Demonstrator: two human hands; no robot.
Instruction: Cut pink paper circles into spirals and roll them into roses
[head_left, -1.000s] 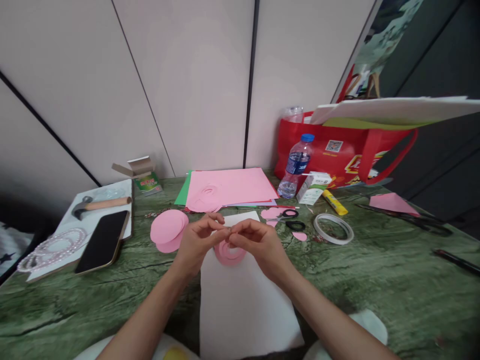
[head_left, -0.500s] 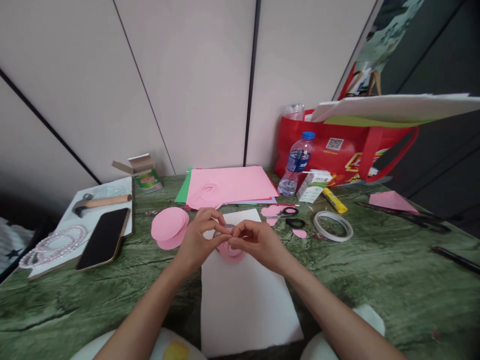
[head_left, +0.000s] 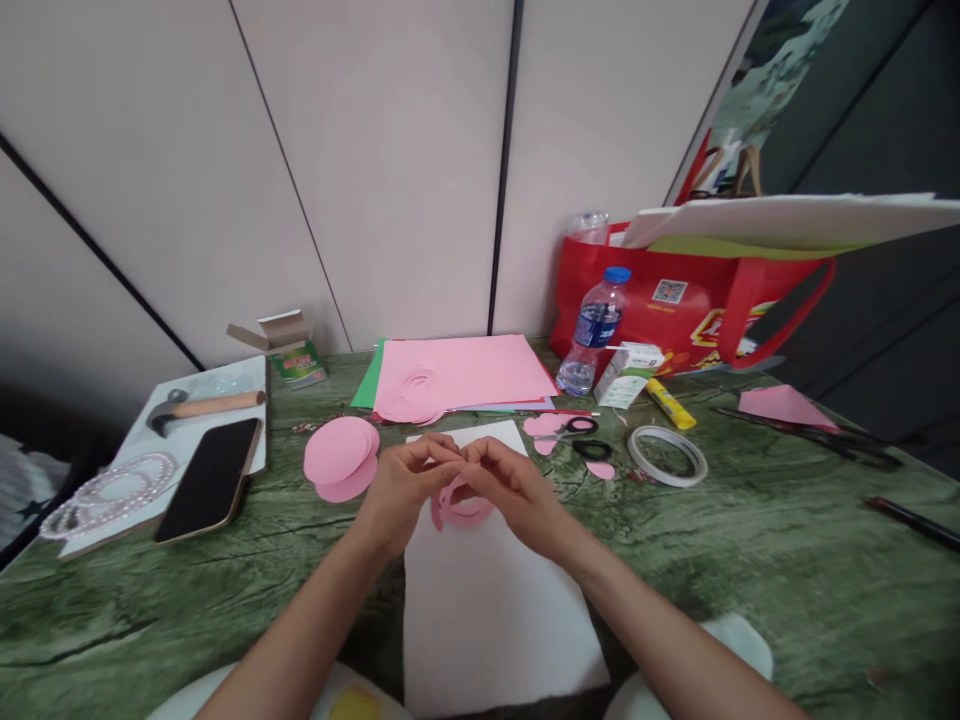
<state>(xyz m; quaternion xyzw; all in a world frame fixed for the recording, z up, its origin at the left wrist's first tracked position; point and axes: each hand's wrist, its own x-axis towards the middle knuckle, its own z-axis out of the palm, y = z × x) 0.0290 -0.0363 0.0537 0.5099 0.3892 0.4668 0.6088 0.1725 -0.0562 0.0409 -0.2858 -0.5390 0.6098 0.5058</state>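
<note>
My left hand (head_left: 401,487) and my right hand (head_left: 521,490) meet above a white sheet (head_left: 495,610), both with fingers pinched together. Between them they hold a curled pink paper strip (head_left: 465,508), which hangs in loops below the fingertips. The end of the strip at the fingertips is mostly hidden. To the left of my left hand lies a stack of pink paper circles (head_left: 341,455). Black-handled scissors (head_left: 577,435) lie beyond my right hand, over pink scraps.
Pink sheets (head_left: 480,365) lie at the back. Further right are a roll of tape (head_left: 667,456), a glue stick (head_left: 670,403), a bottle (head_left: 596,325) and a red bag (head_left: 675,300). A phone (head_left: 210,480) and a hammer (head_left: 206,405) rest at left.
Both hands have turned slightly, with the fingers closer together at the tips. The pink strip shows more of its loops, and one length now hangs at the left. The view has shifted slightly.
</note>
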